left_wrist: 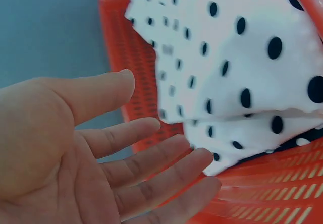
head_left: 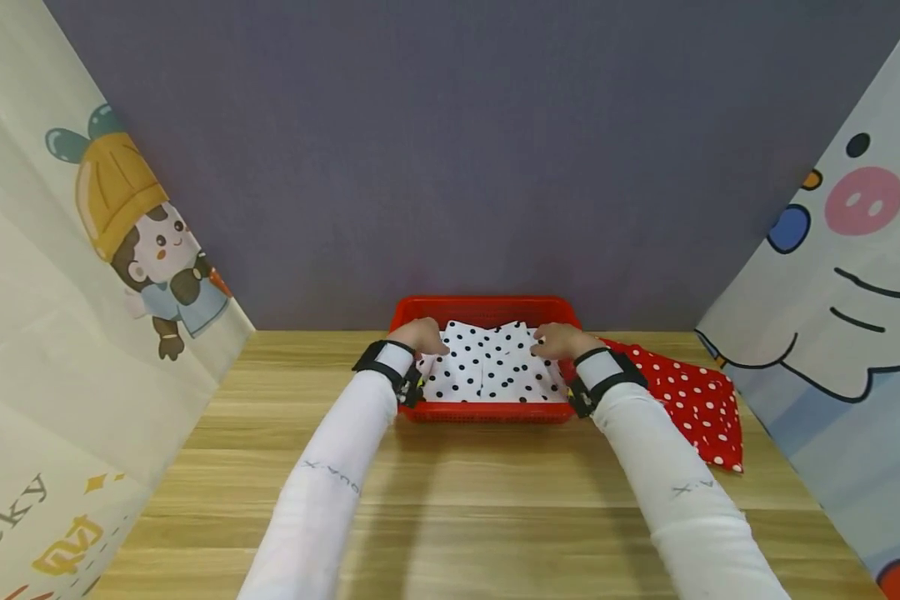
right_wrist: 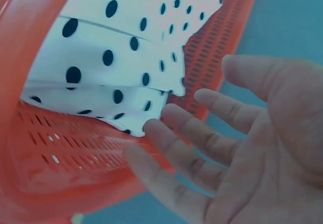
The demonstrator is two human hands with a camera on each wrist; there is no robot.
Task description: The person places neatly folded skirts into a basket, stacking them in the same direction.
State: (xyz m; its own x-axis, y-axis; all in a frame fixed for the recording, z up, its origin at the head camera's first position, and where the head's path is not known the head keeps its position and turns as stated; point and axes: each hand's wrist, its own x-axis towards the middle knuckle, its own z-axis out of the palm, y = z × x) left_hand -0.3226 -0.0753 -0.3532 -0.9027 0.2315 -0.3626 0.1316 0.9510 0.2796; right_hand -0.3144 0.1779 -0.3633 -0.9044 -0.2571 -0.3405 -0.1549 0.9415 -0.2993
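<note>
A white cloth with black dots (head_left: 487, 362) lies folded inside a red plastic basket (head_left: 487, 412) at the back of the table. My left hand (head_left: 423, 336) is over the basket's left side, its fingers extended and spread beside the cloth's edge in the left wrist view. At the opposite side, my right hand (head_left: 562, 340) hovers with fingers loosely straight and thumb apart, as the right wrist view shows. Neither palm holds anything. Beneath the dotted cloth (left_wrist: 222, 67), a bit of dark fabric with white dots (left_wrist: 282, 146) peeks out in the left wrist view.
A red cloth with white dots (head_left: 693, 400) lies flat on the wooden table (head_left: 487, 508), right of the basket and partly behind my right forearm. A grey wall (head_left: 465, 150) rises directly behind the basket. Printed cartoon curtains hang along both sides.
</note>
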